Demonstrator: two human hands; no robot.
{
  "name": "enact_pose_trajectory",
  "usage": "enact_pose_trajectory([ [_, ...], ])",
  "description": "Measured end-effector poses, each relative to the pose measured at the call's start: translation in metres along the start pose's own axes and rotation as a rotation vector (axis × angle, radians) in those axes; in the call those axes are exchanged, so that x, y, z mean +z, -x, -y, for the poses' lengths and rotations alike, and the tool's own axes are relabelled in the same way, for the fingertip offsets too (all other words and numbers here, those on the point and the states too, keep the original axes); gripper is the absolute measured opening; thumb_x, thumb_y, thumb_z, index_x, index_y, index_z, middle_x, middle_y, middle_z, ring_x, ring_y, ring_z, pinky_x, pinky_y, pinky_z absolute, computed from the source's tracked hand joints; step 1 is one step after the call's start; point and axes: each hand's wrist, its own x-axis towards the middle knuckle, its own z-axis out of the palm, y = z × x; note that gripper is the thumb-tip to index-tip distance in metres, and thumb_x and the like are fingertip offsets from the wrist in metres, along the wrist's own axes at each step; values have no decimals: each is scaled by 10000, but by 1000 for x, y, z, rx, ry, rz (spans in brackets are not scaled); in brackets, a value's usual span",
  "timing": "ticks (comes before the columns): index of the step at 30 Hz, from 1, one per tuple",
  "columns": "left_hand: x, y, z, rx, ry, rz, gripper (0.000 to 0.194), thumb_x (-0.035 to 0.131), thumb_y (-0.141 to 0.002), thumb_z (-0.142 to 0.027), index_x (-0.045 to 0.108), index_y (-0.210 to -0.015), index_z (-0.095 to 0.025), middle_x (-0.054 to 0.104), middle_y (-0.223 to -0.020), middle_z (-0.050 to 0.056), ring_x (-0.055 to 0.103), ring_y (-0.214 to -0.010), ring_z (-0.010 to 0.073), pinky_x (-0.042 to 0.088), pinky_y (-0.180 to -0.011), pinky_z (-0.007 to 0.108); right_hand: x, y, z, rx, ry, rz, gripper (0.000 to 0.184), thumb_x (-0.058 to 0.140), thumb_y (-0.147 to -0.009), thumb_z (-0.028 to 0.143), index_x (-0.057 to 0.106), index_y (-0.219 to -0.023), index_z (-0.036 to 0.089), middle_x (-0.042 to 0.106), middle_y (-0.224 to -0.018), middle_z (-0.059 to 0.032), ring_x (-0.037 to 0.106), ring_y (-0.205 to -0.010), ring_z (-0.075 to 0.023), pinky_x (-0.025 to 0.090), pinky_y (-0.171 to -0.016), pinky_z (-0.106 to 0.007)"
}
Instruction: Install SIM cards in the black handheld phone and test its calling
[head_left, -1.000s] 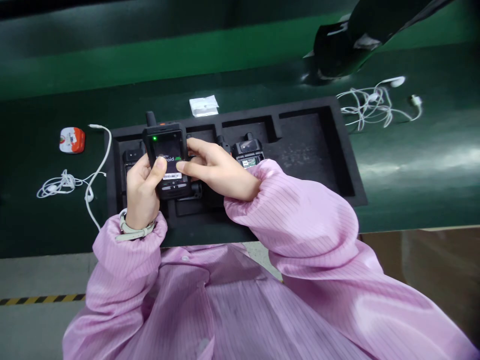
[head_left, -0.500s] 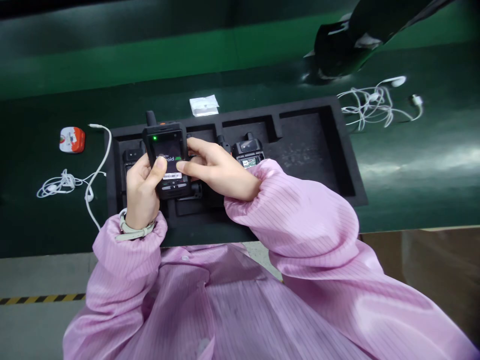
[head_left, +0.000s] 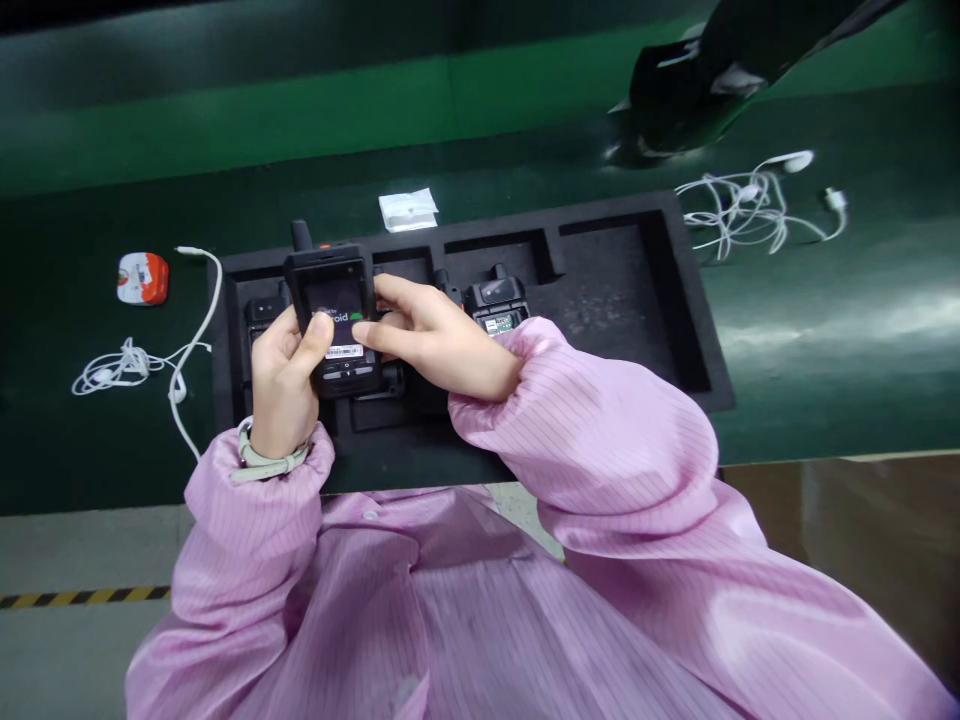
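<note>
My left hand (head_left: pixel 283 385) is wrapped round a black handheld device (head_left: pixel 335 300) with a short antenna and a lit screen, thumb lying on its face. My right hand (head_left: pixel 435 338) grips the same device from the right, fingers on its side and lower face. I hold it just above a black foam tray (head_left: pixel 637 300). Two more black devices sit in the tray's slots, one (head_left: pixel 496 302) right of my right hand, one (head_left: pixel 260 312) partly hidden behind my left hand.
White earphones (head_left: pixel 139 362) and an orange-and-white item (head_left: pixel 142 278) lie on the green belt at the left. A small white packet (head_left: pixel 408 210) lies behind the tray. More white earphones (head_left: pixel 754 205) lie at the right, below a black glossy object (head_left: pixel 697 75).
The green light at the top of the held device's face has gone out. Both hands have stayed where they were.
</note>
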Motion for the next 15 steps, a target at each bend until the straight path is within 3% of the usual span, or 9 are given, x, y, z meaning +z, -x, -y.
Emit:
enact_pose_trajectory([
  [11, 0, -1, 1, 5, 5, 4, 159, 760, -897, -354, 806, -940, -208, 801, -873, 51, 768, -1028, 273, 639, -904, 362, -1, 0, -1, 2, 5, 0, 211, 657, -840, 276, 458, -828, 207, 486, -785, 54, 346, -547, -40, 251, -482, -223],
  [15, 0, -1, 0, 7, 18, 5, 149, 757, -900, -340, 810, -935, -205, 803, -882, 52, 770, -1025, 270, 635, -920, 364, 0, 0, 0, -3, -3, -1, 262, 686, -835, 323, 450, -818, 209, 487, -778, 55, 345, -548, -40, 253, -483, -222],
])
